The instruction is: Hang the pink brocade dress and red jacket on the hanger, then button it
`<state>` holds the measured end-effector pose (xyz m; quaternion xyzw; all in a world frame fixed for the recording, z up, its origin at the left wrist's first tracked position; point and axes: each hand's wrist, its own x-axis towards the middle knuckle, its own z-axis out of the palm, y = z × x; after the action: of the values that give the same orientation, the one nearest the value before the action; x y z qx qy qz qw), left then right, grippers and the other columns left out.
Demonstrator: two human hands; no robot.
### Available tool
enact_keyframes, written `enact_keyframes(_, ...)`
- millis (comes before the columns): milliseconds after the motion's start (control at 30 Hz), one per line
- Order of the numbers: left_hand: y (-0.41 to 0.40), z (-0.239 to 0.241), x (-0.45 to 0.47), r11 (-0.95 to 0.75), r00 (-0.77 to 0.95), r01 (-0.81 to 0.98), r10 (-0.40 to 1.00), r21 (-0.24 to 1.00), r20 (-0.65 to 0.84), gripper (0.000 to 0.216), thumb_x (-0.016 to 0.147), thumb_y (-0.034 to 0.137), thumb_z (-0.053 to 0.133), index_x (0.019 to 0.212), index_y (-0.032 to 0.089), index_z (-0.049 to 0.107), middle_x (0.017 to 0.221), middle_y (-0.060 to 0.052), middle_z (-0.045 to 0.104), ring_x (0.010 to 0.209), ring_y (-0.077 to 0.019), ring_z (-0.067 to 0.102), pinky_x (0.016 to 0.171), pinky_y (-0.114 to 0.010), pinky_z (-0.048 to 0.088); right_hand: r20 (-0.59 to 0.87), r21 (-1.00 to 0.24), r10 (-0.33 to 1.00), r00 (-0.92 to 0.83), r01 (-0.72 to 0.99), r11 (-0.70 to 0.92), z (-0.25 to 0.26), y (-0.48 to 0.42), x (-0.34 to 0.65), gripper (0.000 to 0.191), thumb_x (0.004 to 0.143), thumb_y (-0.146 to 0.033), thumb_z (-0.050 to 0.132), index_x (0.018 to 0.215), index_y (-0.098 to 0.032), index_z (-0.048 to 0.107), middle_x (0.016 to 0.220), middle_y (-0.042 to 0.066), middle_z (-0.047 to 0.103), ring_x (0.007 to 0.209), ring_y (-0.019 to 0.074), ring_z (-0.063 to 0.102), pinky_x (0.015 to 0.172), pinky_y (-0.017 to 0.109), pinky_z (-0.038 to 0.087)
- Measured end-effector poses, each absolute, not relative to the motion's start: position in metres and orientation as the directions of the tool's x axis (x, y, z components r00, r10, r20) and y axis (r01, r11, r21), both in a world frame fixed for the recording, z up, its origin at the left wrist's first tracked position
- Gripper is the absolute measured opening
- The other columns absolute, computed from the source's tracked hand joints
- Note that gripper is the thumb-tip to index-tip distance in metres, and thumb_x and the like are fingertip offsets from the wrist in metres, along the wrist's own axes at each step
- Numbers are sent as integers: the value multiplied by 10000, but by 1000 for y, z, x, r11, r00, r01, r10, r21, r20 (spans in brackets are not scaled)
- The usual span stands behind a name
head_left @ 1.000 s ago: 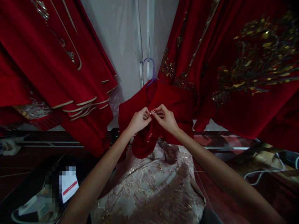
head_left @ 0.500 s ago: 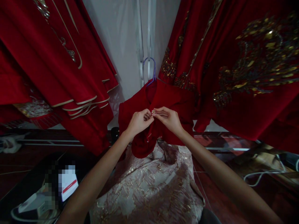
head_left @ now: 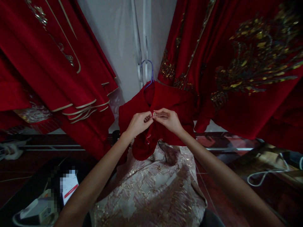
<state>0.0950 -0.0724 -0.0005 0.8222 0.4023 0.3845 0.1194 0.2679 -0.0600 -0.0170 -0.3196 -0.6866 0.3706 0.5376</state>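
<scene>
On the front of the red garment [head_left: 176,97], our right hand [head_left: 167,119] pinches a beaded ornament [head_left: 154,113] between thumb and fingertips; our left hand [head_left: 141,123], fingers curled, pinches the garment's edge beside it. The neck [head_left: 149,94] points away toward the purple hanger [head_left: 152,70], the long axis running toward us over patterned fabric [head_left: 151,186].

And the left flank is filled by red garments [head_left: 54,63], their hems edged with pale trim [head_left: 86,103], silvery embroidery [head_left: 42,17] strung down one front! Across to the right, more red cloth [head_left: 208,82] is hung, richly covered in gold sequins [head_left: 258,47]. Between them, a pale wall [head_left: 109,34] is crossed by whitish metal poles [head_left: 145,34]. Down low now: dark red flooring [head_left: 222,189] is glimpsed, a lit screen [head_left: 70,187] is partly masked by pixel blocks, a white box [head_left: 33,208] is seen near it, and over right, a white cable [head_left: 257,185] is looped!
</scene>
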Motion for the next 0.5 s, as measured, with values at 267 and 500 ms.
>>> enact_keyframes(267,-69,-23,104,-578,258,423,815,698,519,86,810,234,482,882,203,519,850,-19,609,764,-119,595,717,-232,477,518,-841,833,-193,62,537,-27,-64,260,366,795,-288,578,1154,-220,555,1076,67,634,985,168,618,886,370,514)
enact_keyframes(500,-79,-62,111,-198,159,-162,962,967,224,295,865,328,343,1051,172,511,1066,-96,599,890,-146,608,685,-258,524,665,-630,726,-174,390,671,-79,-109,242,1001,675,-222,675,1463,-206,58,1466,142,240,1344,277,270,1082,486,311)
